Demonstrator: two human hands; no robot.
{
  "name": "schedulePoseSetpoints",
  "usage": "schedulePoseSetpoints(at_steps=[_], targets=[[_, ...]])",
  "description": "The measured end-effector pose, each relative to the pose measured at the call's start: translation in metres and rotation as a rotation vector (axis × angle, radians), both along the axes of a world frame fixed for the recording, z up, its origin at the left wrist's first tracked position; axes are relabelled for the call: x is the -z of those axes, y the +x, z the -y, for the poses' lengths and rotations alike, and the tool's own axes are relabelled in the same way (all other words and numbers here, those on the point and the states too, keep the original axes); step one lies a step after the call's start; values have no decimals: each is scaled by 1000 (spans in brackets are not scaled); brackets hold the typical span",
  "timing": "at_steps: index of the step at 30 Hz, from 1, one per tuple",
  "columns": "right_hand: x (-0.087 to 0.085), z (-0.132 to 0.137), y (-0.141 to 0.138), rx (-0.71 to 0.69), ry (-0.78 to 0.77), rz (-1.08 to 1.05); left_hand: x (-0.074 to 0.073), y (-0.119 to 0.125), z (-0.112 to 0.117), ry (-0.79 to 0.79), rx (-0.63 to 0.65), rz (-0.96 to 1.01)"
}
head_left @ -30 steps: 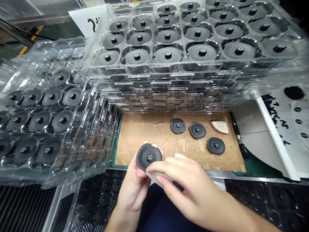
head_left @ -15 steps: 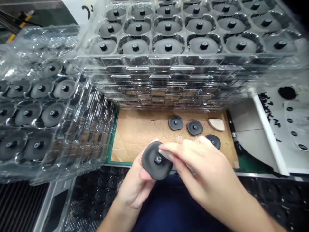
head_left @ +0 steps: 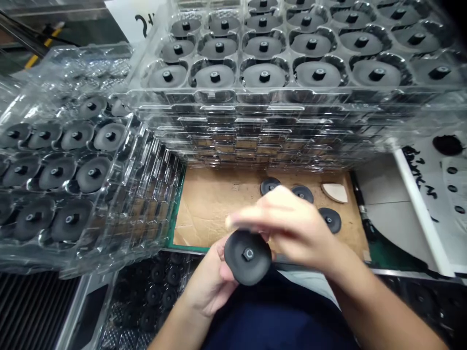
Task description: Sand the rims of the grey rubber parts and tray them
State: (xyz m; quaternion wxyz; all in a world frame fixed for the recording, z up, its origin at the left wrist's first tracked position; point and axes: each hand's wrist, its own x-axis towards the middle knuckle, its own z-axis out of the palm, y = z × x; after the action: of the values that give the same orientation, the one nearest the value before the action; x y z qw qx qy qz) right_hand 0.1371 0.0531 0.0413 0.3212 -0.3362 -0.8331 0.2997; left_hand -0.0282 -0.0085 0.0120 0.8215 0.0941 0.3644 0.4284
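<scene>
A round black disc (head_left: 239, 270) with a short hexagonal stub at its centre is held by my left hand (head_left: 211, 284), its fingers behind the disc and the thumb at its left edge. Its stub side faces up toward me. Over the disc's upper edge is my right hand (head_left: 292, 221), blurred by motion, fingers drawn together; what they hold, if anything, is hidden. On the brown cardboard (head_left: 204, 206) beyond lie more black discs: one (head_left: 269, 185) partly behind my right hand, a second (head_left: 303, 193), and a third (head_left: 330, 220) to the right.
A tall stack of clear plastic trays (head_left: 262, 109) filled with similar discs stands at the back. Another tray stack (head_left: 131, 184) rises on the left. On the cardboard lies a cream wedge-shaped piece (head_left: 334, 192), with a black pen (head_left: 359, 194) beside it. Right is a white panel (head_left: 423, 204).
My right hand has moved off the disc's face, where its fingertips pressed a pale piece, to the upper edge. The disc is tilted differently in my left hand. The view has shifted slightly.
</scene>
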Motion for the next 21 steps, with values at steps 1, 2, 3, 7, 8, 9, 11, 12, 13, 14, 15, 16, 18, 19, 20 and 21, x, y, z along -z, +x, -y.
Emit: schedulePoseSetpoints(at_steps=[1,2,3,7,8,9,11,12,13,14,15,16,18,19,20,21], targets=[[10,-2,4,142,-69,32,0,-2,-1,3,25,42],[21,-3,8,270,-161,71,0,-3,-1,1,38,79],[34,0,10,362,-257,105,0,-5,-1,-7,38,101],[83,39,5,328,-489,129,5,-8,-2,-43,-41,51],[92,51,2,295,-509,130,7,-8,-2,-48,-72,20],[99,61,0,274,-530,128,9,-8,-3,-50,-98,-9],[104,70,-1,287,-558,119,13,-8,-3,-55,-130,-50],[102,69,0,326,-560,110,14,-8,-4,-56,-133,-61],[96,65,2,377,-557,98,15,-7,-5,-58,-133,-67],[88,59,3,436,-550,86,16,-6,-6,-58,-132,-70],[76,51,4,497,-533,61,16,-5,-7,-54,-132,-70],[62,44,3,546,-502,23,16,-4,-7,-46,-136,-69],[34,33,-5,588,-378,-96,16,-1,-8,-34,-136,-82],[21,31,-11,536,-284,-145,16,0,-8,-31,-131,-98],[11,30,-17,452,-210,-142,16,1,-7,-31,-127,-117],[3,29,-23,362,-182,-129,17,1,-6,-35,-127,-140]])
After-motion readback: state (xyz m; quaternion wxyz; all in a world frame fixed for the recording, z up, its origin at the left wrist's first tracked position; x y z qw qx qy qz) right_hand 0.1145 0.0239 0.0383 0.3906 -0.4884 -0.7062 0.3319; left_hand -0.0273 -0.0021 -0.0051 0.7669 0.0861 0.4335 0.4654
